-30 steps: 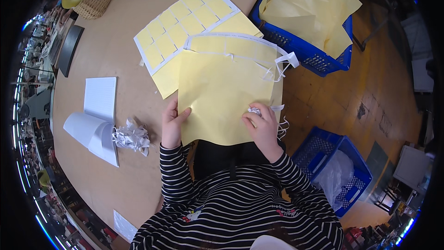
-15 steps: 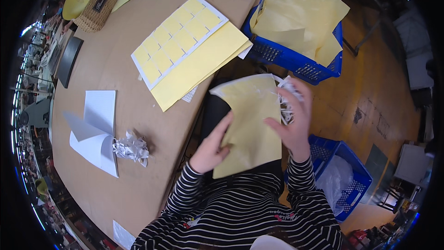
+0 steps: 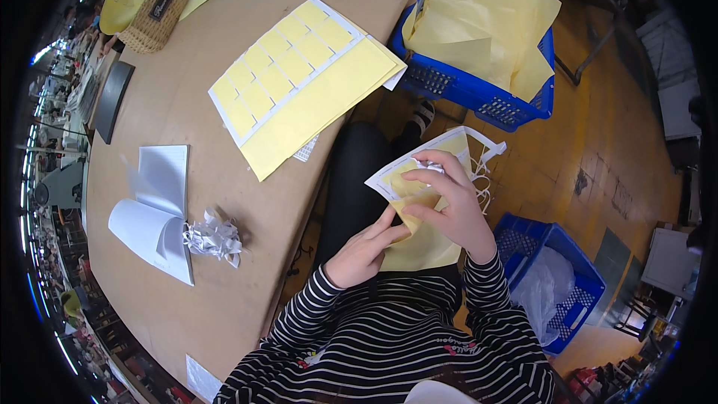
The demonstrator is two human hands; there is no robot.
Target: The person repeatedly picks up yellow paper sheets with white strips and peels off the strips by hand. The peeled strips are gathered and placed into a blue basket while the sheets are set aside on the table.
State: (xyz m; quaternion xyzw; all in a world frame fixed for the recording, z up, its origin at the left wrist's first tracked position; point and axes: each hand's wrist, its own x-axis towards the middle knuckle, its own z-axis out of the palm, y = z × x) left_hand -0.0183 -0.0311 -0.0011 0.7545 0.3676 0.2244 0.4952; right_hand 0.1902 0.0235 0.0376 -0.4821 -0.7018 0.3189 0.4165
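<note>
Over my lap lies a yellow sheet (image 3: 430, 247) with a white backing, its near part bent up into a fold. My left hand (image 3: 364, 252) pinches that fold from the left, fingertips on the yellow paper. On the other side, my right hand (image 3: 455, 206) has curled fingers around crumpled white paper strips (image 3: 428, 165), with its thumb close to the fold. Loose ends of the strips dangle past the sheet's right edge. What exactly the right fingertips press on is partly hidden.
On the table (image 3: 187, 97) lie stacked yellow sheets (image 3: 314, 116), a notebook (image 3: 153, 243), crumpled paper strips (image 3: 213, 238) and a wicker basket (image 3: 157, 19). A blue crate (image 3: 516, 112) of yellow sheets stands at far right; another blue crate (image 3: 580, 303) holds clear plastic on the floor.
The sheet has gone from lying nearly flat to being folded up, its white backing now showing. My hands have come closer together, and the right has moved left and curled. A notebook page has dropped.
</note>
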